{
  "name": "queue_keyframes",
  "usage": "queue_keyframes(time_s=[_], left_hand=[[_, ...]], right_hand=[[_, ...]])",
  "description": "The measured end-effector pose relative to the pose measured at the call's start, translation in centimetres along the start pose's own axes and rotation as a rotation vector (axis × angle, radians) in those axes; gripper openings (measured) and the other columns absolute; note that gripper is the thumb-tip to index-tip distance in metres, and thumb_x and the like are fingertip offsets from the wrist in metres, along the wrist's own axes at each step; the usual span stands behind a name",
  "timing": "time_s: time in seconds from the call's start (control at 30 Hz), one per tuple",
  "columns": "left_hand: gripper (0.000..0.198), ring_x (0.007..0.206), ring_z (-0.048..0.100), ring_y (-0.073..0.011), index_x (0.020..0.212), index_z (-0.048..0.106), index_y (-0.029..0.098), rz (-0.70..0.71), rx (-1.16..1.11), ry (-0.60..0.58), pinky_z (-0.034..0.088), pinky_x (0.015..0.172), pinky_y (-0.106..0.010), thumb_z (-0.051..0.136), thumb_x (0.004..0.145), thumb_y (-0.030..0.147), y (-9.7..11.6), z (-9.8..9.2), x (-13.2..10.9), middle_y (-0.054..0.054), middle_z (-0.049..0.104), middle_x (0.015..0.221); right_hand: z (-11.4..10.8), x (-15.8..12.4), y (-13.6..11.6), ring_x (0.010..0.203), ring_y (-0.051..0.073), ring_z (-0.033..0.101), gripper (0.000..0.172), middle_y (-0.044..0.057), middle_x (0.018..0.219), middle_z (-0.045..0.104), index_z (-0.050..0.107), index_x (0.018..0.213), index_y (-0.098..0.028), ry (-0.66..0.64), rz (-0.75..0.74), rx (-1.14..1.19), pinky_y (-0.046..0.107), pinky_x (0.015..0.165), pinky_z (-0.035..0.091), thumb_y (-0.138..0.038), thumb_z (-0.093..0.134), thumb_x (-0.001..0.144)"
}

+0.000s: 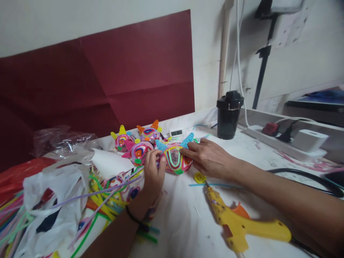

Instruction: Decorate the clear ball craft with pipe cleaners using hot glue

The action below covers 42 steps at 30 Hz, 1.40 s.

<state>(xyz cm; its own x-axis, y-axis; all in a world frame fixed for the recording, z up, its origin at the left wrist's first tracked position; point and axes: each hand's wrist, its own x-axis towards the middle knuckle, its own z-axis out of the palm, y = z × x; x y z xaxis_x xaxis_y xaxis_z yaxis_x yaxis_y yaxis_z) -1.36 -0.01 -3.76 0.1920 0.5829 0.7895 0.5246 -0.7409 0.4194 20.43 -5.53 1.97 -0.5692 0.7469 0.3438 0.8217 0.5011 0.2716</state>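
Note:
A colourful pipe-cleaner animal head with light-blue ears and a green patch at its bottom edge sits on the white table between my two hands. My left hand grips its left side with bent fingers and thumb. On the other side, my right hand has its fingertips pressed at the edge just below the right ear. A yellow glue gun lies under my right forearm, its tip touching or close to a yellow pipe-cleaner coil. Beside the coil is a blue pipe cleaner.
More animal heads stand behind, near a small digital display. Loose pipe cleaners and a white plastic bag cover the left. A black cup and a power strip stand at the back right.

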Motion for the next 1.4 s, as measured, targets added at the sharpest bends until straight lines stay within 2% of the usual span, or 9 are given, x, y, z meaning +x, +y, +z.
queue_keyframes(time_s=[0.17,0.33,0.5,0.8,0.9,1.13,1.4], left_hand=[[0.018,0.094,0.063,-0.0202,0.103,0.054,0.018,-0.155,-0.063,-0.025,0.056,0.079,-0.033,0.047,0.09,0.028,-0.5,0.8,-0.2,-0.009,0.062,0.101],[0.021,0.093,0.065,-0.0195,0.103,0.054,0.02,-0.212,-0.142,-0.084,0.056,0.078,-0.032,0.051,0.087,0.033,-0.1,1.0,-0.3,-0.006,0.064,0.098],[0.032,0.094,0.063,-0.0213,0.105,0.052,0.02,-0.261,-0.149,-0.074,0.056,0.078,-0.035,0.062,0.078,0.036,0.5,1.3,-0.4,-0.008,0.061,0.101],[0.047,0.099,0.062,-0.0252,0.105,0.05,0.02,-0.276,-0.087,-0.065,0.054,0.084,-0.041,0.073,0.067,0.035,1.4,1.6,-0.6,-0.008,0.06,0.105],[0.05,0.098,0.062,-0.0257,0.104,0.049,0.02,-0.287,-0.048,-0.035,0.054,0.083,-0.041,0.075,0.064,0.036,1.7,1.8,-0.6,-0.007,0.06,0.103],[0.049,0.093,0.062,-0.0239,0.103,0.047,0.021,-0.316,-0.02,-0.011,0.053,0.083,-0.041,0.074,0.064,0.033,1.7,2.1,-0.9,-0.005,0.058,0.099],[0.048,0.093,0.062,-0.0244,0.102,0.046,0.02,-0.317,0.006,-0.001,0.053,0.084,-0.044,0.073,0.064,0.032,1.9,2.2,-1.0,-0.005,0.057,0.097]], right_hand=[[0.1,-0.1,0.0,0.076,0.021,0.058,0.033,0.007,0.092,0.062,0.056,0.124,-0.016,0.023,-0.006,-0.031,0.034,0.069,0.027,-0.027,0.047,0.094],[0.3,0.0,-0.1,0.073,0.02,0.057,0.028,0.005,0.087,0.061,0.063,0.111,-0.018,0.084,0.019,-0.026,0.033,0.068,0.028,-0.032,0.043,0.098],[0.4,0.1,-0.5,0.072,0.02,0.057,0.031,0.005,0.085,0.061,0.064,0.111,-0.017,0.091,0.067,-0.02,0.033,0.068,0.028,-0.036,0.044,0.098],[0.4,0.2,-1.0,0.071,0.019,0.055,0.026,0.006,0.086,0.062,0.066,0.098,-0.017,0.086,0.113,0.006,0.033,0.068,0.027,-0.037,0.049,0.095],[0.4,0.2,-1.2,0.071,0.018,0.055,0.028,0.006,0.085,0.062,0.066,0.101,-0.016,0.092,0.119,0.019,0.033,0.068,0.027,-0.037,0.049,0.096],[0.3,0.3,-1.7,0.073,0.02,0.056,0.031,0.007,0.084,0.062,0.066,0.109,-0.014,0.095,0.132,0.039,0.033,0.07,0.029,-0.037,0.05,0.095],[0.4,0.3,-2.0,0.072,0.019,0.056,0.03,0.007,0.084,0.063,0.067,0.1,-0.015,0.1,0.156,0.06,0.032,0.069,0.028,-0.037,0.047,0.096]])
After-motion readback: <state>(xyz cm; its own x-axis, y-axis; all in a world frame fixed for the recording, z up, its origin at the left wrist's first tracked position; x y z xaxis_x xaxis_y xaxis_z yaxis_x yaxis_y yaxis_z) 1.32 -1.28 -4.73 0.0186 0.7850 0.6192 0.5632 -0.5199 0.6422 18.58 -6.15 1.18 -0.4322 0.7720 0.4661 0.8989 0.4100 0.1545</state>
